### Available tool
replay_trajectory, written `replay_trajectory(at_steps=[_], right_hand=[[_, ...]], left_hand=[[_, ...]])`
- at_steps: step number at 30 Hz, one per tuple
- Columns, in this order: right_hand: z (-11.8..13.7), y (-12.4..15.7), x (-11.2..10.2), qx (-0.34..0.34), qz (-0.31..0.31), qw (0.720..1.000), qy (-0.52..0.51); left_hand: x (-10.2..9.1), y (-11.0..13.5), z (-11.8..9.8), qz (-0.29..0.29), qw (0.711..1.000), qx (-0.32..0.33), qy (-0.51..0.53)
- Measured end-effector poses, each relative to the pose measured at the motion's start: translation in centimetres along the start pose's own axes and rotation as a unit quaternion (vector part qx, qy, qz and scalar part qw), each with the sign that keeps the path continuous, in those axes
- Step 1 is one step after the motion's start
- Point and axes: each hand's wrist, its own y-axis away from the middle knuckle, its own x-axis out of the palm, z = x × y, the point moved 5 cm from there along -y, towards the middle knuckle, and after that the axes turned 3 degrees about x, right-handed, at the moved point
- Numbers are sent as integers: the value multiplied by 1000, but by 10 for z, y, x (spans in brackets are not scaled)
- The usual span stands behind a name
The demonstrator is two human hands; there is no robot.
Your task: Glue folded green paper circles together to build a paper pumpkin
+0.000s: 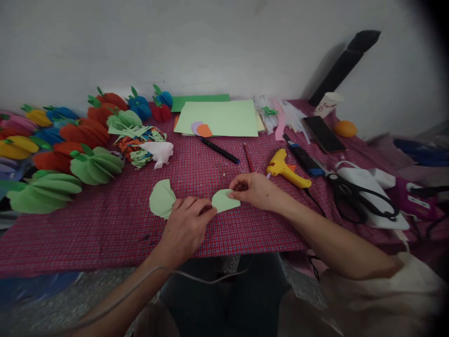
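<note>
My right hand pinches the top edge of a folded light green paper piece lying on the red checked cloth. The fingers of my left hand are curled, their tips pressing the same piece at its left corner. Just left of that hand lies a stack of folded light green paper half-circles, fanned a little.
Paper fruit in several colours crowd the left side beside paper scraps. Green sheets, a black marker, a yellow glue gun, black scissors, a phone, a paper cup and an orange lie behind and to the right.
</note>
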Motion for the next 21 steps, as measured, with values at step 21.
replay_trajectory(at_steps=[21], right_hand=[[16, 9, -7, -30, -51, 986, 156]], left_hand=[[3, -10, -3, 55, 998, 37, -8]])
